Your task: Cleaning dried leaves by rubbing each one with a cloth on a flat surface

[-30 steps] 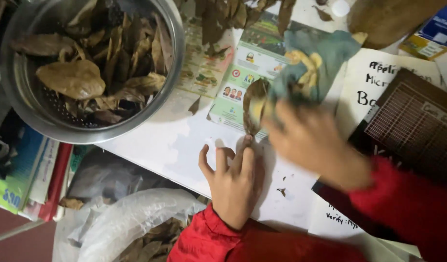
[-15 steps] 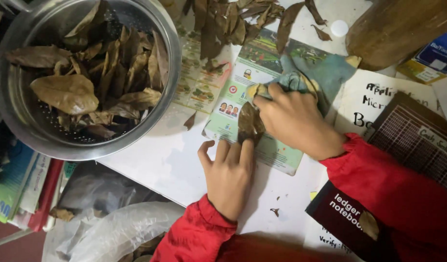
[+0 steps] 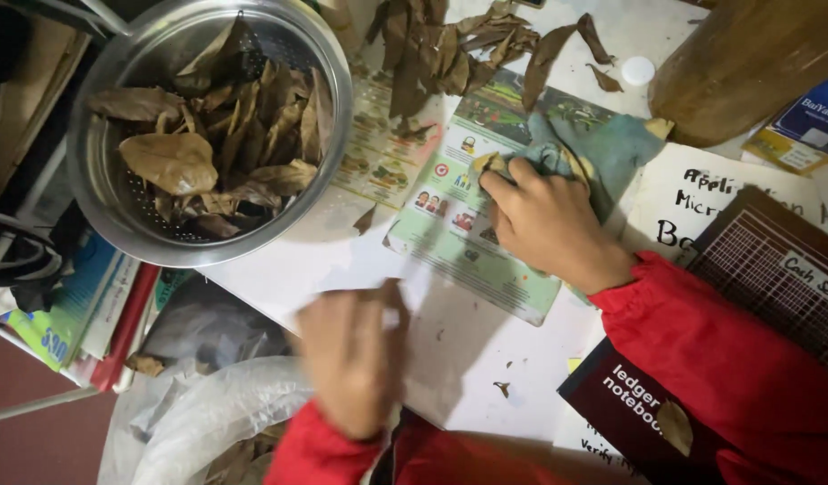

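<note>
Your right hand [image 3: 549, 220] presses a blue-green cloth [image 3: 603, 148] down onto a dried brown leaf [image 3: 486, 164], fingers curled over the cloth and gripping it, on the printed green leaflet [image 3: 468, 256] at the middle of the table [image 3: 486, 350]. Your left hand [image 3: 351, 359] hovers near you over bare white tabletop, blurred, palm down; you cannot tell how far it is open or whether it holds anything. Judging by how things lie, you are partway: the steel colander [image 3: 100, 193] at far left is heaped with leaves, and a loose pile of leaves [image 3: 450, 49] waits at the far edge, just beyond the leaflet. The table's near-left edge runs just beside your left hand, with a plastic bag [image 3: 207, 422] below it. Open room lies between your hands; the dark notebooks [image 3: 629, 404] crowd the right.
</note>
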